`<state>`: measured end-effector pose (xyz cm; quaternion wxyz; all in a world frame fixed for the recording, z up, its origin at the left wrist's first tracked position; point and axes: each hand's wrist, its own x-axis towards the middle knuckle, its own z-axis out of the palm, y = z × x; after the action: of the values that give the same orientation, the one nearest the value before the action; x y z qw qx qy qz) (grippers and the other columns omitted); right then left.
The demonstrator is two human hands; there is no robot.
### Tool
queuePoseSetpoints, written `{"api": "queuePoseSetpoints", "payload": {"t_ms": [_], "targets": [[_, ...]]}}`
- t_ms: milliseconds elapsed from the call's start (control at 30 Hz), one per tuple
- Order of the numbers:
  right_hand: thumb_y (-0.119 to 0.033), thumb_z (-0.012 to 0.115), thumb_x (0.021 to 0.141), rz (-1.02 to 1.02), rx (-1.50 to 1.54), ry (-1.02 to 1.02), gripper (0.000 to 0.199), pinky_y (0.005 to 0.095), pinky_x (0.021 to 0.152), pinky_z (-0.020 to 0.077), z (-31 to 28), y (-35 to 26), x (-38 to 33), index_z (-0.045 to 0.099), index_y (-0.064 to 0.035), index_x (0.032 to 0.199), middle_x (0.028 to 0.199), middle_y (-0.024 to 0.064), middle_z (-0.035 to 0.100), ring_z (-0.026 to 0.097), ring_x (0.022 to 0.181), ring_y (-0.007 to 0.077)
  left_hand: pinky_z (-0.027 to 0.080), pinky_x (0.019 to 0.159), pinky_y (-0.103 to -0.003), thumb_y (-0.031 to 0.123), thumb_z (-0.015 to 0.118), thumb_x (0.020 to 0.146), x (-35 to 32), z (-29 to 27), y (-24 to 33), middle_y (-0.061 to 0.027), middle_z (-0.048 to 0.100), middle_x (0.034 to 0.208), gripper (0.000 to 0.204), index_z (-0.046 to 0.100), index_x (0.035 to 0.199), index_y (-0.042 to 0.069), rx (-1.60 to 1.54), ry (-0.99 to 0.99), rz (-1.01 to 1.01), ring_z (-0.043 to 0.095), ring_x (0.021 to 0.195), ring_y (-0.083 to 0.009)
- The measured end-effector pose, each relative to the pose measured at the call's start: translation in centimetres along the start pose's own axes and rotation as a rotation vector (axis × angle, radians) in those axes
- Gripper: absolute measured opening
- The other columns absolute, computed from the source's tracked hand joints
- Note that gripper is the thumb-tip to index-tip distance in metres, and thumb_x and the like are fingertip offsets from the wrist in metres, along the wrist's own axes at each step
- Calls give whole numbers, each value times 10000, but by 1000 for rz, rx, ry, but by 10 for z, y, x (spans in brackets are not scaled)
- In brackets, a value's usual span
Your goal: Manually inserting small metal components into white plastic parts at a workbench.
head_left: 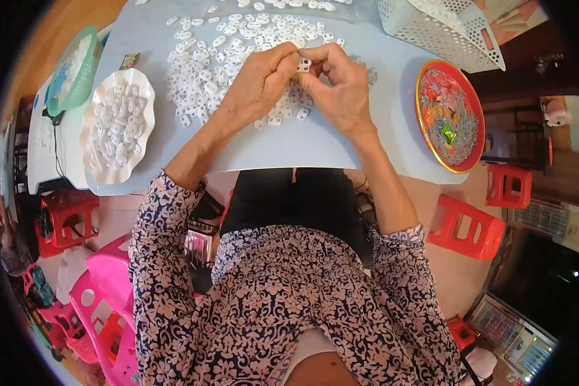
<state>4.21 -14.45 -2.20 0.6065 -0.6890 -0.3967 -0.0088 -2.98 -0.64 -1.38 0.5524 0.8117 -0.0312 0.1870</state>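
Note:
Both my hands meet above a spread of small white plastic pieces point(196, 80), each an oval or block with dark holes. Between the fingertips sits one small white piece with holes point(304, 65). My right hand point(341, 87) pinches it between thumb and curled index finger. My left hand point(264, 80) is closed against its left side; the fingertips there are partly hidden, and I cannot make out exactly what they grip. To the left, a white scalloped dish point(146, 96) holds more white oval pieces. On the right stands a red round tray point(477, 138) with a gold rim, full of thin grey bits.
A white perforated basket point(424, 38) stands at the back right. At the far left a green mesh basket point(64, 96) holds white bits. Red stools point(466, 225) and a pink chair point(103, 283) stand on the floor around the blue-grey table point(392, 157).

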Motion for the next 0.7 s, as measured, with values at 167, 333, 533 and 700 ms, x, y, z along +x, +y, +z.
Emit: {"api": "queuePoseSetpoints", "payload": {"t_ms": [167,333,533,700], "targets": [[-39,743,707,10,-24,5,231,226,512,438,-2,0,0,616,-33,899,617,12,565,518,556,67,350,495,-295,188,418,956,0,2,0,-55,383,583,258,476,782,7,11,4,3,359,542,-121],[-42,745,714,4,-24,-1,230,223,509,436,-1,-1,-1,614,-30,902,616,11,569,517,556,59,357,502,-302,193,419,952,-1,1,0,-68,399,595,258,471,785,3,8,-2,-6,368,551,-128],[-41,743,719,16,-8,-15,213,220,512,438,-2,0,-2,617,-27,890,615,9,569,516,556,59,355,501,-302,202,411,951,-1,-1,2,-68,399,595,264,467,783,6,-3,-28,-35,365,550,-126],[-40,742,718,-7,-28,-13,209,219,512,435,-4,-1,-3,622,-31,889,606,8,563,503,548,56,356,507,-299,216,402,955,-3,-1,2,-61,394,591,280,460,778,7,4,-46,-42,364,558,-118]]}}
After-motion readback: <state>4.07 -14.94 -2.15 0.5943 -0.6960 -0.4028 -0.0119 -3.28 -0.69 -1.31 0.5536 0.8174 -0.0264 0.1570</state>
